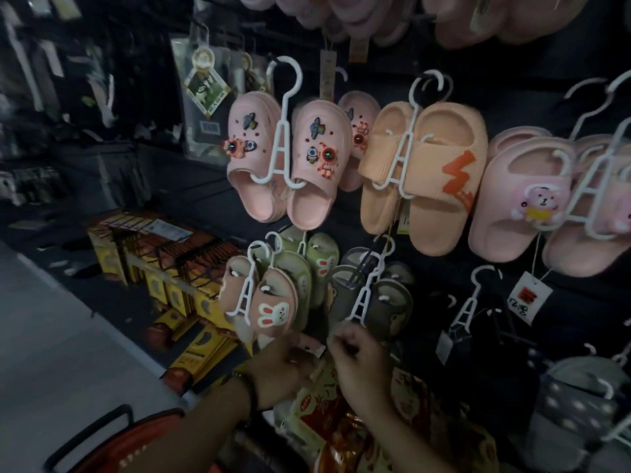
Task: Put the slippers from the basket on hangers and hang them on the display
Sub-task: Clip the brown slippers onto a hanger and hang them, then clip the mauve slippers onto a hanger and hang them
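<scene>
My left hand [283,367] grips a small pale pink piece [307,341] with a white tag, just below the pink bunny slippers [269,305] on their white hanger [247,288]. My right hand [358,363] is beside it with fingers curled, under the grey slippers [375,295]; blur hides what they pinch. The red basket [136,448] with a black handle is at the bottom left, below my forearms. Its contents are hidden.
The dark display wall carries pink space-charm slippers [307,158], orange zigzag slippers [433,172], pink bear slippers [526,199], green ones [321,261] and grey dotted ones [573,404]. Yellow boxes [170,268] line the low shelf at the left. Printed red-and-yellow packs [341,421] lie under my hands.
</scene>
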